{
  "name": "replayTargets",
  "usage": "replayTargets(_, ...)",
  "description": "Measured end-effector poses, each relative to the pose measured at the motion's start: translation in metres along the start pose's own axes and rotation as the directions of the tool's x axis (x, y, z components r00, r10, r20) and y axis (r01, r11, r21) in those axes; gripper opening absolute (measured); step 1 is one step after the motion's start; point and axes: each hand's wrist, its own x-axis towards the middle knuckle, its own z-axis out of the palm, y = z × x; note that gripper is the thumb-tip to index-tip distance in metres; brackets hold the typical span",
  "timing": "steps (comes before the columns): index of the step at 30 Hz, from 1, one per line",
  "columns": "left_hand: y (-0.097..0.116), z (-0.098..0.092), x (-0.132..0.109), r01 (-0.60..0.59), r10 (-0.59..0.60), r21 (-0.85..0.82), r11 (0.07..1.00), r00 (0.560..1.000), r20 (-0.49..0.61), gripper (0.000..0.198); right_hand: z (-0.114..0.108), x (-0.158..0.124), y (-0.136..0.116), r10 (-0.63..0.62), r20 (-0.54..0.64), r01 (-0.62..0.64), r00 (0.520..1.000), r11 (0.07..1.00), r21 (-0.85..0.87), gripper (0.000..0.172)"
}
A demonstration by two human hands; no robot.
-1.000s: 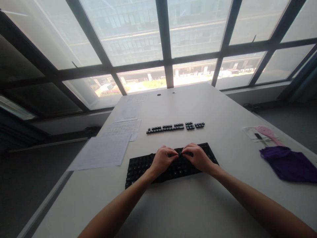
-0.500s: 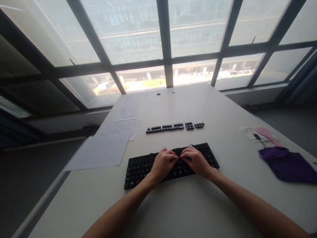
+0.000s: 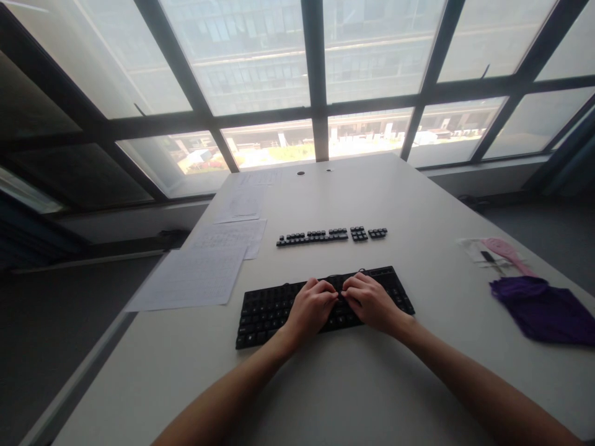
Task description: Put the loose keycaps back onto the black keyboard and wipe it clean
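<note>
A black keyboard (image 3: 269, 310) lies at a slight slant on the white table, partly covered by my hands. My left hand (image 3: 312, 306) bends over its middle, thumb and fingers pinched together. Close against it, my right hand (image 3: 369, 302) is pinched in the same way, its fingertips almost meeting those of the left. Between the fingertips is a small dark keycap, mostly hidden by the fingers. Beyond the keyboard, loose black keycaps (image 3: 312, 238) stand in neat rows, with two smaller groups, one of them a block (image 3: 359, 233), to their right.
Printed paper sheets (image 3: 190, 279) lie along the table's left side. On the right are a folded purple cloth (image 3: 542, 310), a pink handled object (image 3: 504, 249), and a small dark-headed tool (image 3: 489, 257) on white tissue. Windows (image 3: 264, 56) rise behind the table (image 3: 325, 198).
The view has shifted slightly, so everything sits a little further right. Both hands stay pinched at the same part of the keyboard, with only small finger movement.
</note>
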Motion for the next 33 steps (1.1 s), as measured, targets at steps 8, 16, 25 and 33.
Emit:
replayTargets(8,0.0,0.001,-0.004,-0.048,0.048,0.015,0.999,0.999,-0.014,0.015,-0.001,-0.004,-0.003,0.054,0.02,-0.055,0.998,0.998,0.01,0.014)
replayTargets(16,0.002,0.0,-0.004,-0.067,0.066,0.034,0.997,0.997,0.033,0.018,-0.001,-0.005,-0.006,0.078,0.018,-0.079,0.997,0.997,0.013,0.014)
replayTargets(25,-0.004,-0.008,0.021,0.113,-0.114,-0.15,0.982,0.993,0.003,0.021,-0.015,0.004,0.019,0.165,-0.105,-0.151,0.981,0.98,0.132,0.014)
replayTargets(33,-0.035,0.031,0.133,0.158,-0.157,0.05,0.986,0.987,-0.028,0.02,-0.034,0.054,0.119,0.469,-0.132,-0.487,0.873,0.845,-0.222,0.023)
